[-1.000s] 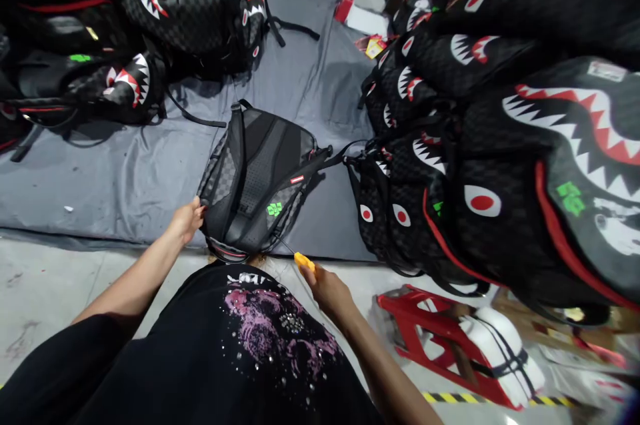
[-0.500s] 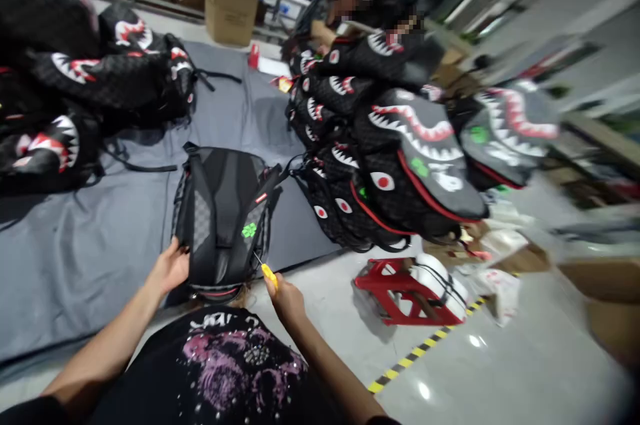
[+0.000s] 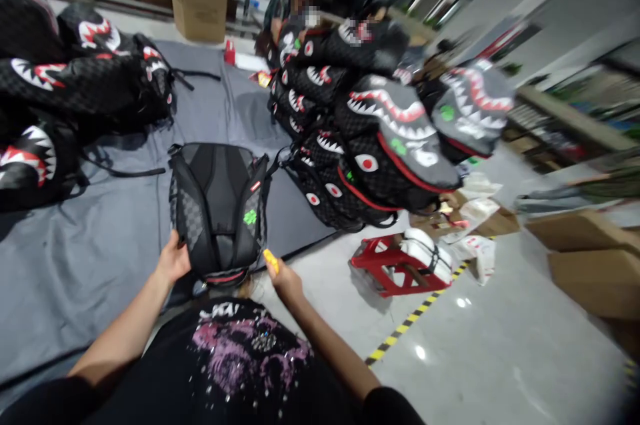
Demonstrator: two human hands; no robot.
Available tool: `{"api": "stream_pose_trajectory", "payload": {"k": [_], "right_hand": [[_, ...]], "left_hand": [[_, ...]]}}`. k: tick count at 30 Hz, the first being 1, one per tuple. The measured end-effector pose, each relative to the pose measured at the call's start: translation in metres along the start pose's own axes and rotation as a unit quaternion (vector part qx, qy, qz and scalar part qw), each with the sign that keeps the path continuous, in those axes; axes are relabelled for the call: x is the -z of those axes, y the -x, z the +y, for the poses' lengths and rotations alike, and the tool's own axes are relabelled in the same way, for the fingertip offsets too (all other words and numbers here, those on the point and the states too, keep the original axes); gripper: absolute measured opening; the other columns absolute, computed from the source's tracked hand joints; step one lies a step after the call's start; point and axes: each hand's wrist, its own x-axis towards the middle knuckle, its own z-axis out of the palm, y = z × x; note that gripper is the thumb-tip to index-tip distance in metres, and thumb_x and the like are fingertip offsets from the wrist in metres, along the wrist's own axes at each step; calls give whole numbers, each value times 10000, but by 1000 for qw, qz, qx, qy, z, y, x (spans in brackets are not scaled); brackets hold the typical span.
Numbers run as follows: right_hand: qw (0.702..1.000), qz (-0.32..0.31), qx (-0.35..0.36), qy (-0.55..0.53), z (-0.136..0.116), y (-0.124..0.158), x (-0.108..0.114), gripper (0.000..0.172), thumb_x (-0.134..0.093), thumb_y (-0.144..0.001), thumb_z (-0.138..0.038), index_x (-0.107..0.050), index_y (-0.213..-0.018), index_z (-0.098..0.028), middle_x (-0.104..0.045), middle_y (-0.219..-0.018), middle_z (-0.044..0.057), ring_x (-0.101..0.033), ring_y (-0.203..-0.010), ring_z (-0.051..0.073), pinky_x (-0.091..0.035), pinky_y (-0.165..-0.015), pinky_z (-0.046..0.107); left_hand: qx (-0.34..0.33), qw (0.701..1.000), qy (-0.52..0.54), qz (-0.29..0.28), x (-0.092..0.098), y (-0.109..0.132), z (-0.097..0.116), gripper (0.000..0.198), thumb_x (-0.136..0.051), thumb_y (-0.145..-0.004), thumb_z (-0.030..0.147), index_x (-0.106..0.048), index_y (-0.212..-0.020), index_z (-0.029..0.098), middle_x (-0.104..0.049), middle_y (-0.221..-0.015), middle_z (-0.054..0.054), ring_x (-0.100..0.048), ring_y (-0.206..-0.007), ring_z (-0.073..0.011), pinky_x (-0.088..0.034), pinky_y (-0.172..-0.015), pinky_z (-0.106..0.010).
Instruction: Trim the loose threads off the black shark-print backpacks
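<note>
Holding: two bare hands, both at one backpack (image 3: 219, 195); one tool between them.
Left hand (image 3: 174, 259): one, at the backpack's lower left side, touching it, thumb raised and the other fingers bent; whether they grip the fabric, I cannot tell.
Right hand (image 3: 289, 281): one, fingers clenched around a yellow-handled tool (image 3: 271, 261) at the backpack's lower right side; the tool's tip is too blurred to make out.
Backpack in hand: one, lying strap side up near the edge of the sheet, its base towards the person; two shoulder straps, one red label (image 3: 255, 186) and one green clover-like patch (image 3: 250, 217) on the right-hand strap.
Grey sheet (image 3: 120, 218): one, creased, under the backpack and both piles.
Left pile of shark-print backpacks (image 3: 115, 88): four shark mouths showing; the bags overlap too much to count. One long loose strap (image 3: 125, 173) reaches near the backpack in hand.
Right pile of shark-print backpacks (image 3: 350, 138): more than five; three large red-centred eyes show along its lower front.
Co-worker: one person's sleeve (image 3: 279, 5), behind the right pile.
Floor: one red plastic frame (image 3: 370, 263) with one white bundle (image 3: 427, 258) tied on by black cord; one long yellow-and-black stripe (image 3: 410, 326) beside it.
Upright carton (image 3: 197, 6): one, beyond the sheet.
</note>
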Motion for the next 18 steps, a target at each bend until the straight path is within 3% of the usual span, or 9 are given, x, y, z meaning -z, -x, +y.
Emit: {"api": "stream_pose_trajectory", "payload": {"k": [3, 8, 13, 15, 18], "right_hand": [[1000, 15, -2, -15, 1, 1, 2, 492, -289, -1041, -495, -593, -1265, -177, -740, -1013, 116, -703, -949, 248, -478, -766, 309], [1000, -2, 0, -26, 8, 2, 4, 471, -284, -1044, -492, -600, -1209, -183, -738, -988, 111, -697, -939, 242, -430, -717, 280], [999, -26, -35, -30, 31, 47, -2, 513, -242, -1047, -505, -609, -1158, -164, -736, -902, 119, -705, -869, 244, -388, -653, 271], [998, -60, -13, -23, 32, 62, -8, 486, -254, -1050, -498, -607, -1158, -181, -738, -885, 105, -709, -857, 238, -387, -642, 264], [994, -102, 44, 9, 16, 64, -18, 428, -313, -1044, -486, -610, -1171, -205, -749, -924, 98, -715, -885, 237, -410, -659, 263]], "left_hand": [[1, 999, 22, 42, -16, -1, 5, 791, -368, -899, 719, -524, -1367, 100, -742, -1073, -185, -655, -1163, -310, -472, -1059, -498], [-10, 997, 44, 67, -30, -8, 7, 806, -320, -901, 738, -537, -1339, 97, -737, -1068, -182, -686, -1087, -305, -513, -1000, -482], [-18, 997, 50, 56, -40, -12, 3, 763, -245, -945, 686, -552, -1321, 97, -742, -1046, -170, -693, -1066, -288, -527, -977, -463], [-15, 997, 48, 60, -41, -15, 3, 749, -259, -948, 678, -556, -1311, 93, -743, -1037, -170, -691, -1072, -291, -525, -980, -467], [-26, 996, 36, 72, -41, -19, 7, 717, -313, -941, 675, -571, -1281, 98, -741, -1038, -171, -685, -1087, -298, -524, -984, -473]]}}
